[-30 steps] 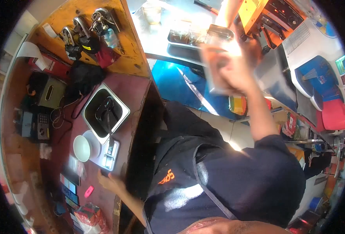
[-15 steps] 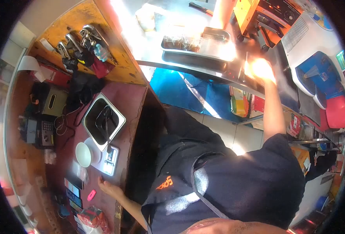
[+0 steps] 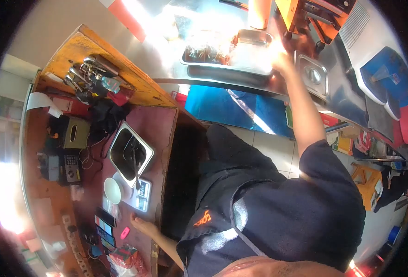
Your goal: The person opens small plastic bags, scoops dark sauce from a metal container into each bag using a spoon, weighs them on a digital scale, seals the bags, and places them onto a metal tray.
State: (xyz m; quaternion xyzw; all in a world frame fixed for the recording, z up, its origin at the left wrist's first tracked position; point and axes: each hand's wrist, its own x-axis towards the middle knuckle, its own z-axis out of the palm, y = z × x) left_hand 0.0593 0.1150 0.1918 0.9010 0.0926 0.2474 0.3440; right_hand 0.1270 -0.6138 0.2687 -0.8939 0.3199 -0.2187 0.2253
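Observation:
My right hand (image 3: 280, 59) is at the right end of a steel food pan (image 3: 204, 70) on the metal counter. Glare washes out its fingers, so their hold cannot be made out. Dark brown food (image 3: 208, 53) with thin, bright sticks lies in the pan. A steel lid (image 3: 314, 76) with a centre handle lies to the right of my forearm. My left hand (image 3: 144, 226) rests on the edge of the red table, holding nothing, fingers apart. Close by are a pink marker-like object (image 3: 125, 232) and a digital scale (image 3: 141, 196).
On the red table stand a rectangular container (image 3: 144, 166) with a dark utensil, a pale bowl (image 3: 113, 190), phones (image 3: 104, 231) and a red plastic package (image 3: 127, 261). Utensils hang on the wooden partition (image 3: 134, 76). An orange machine (image 3: 289, 16) stands at the back of the counter.
My right hand has moved left from the lid's place to the pan's right end, leaving the lid on the counter. My left hand stays at the table edge. The view has shifted.

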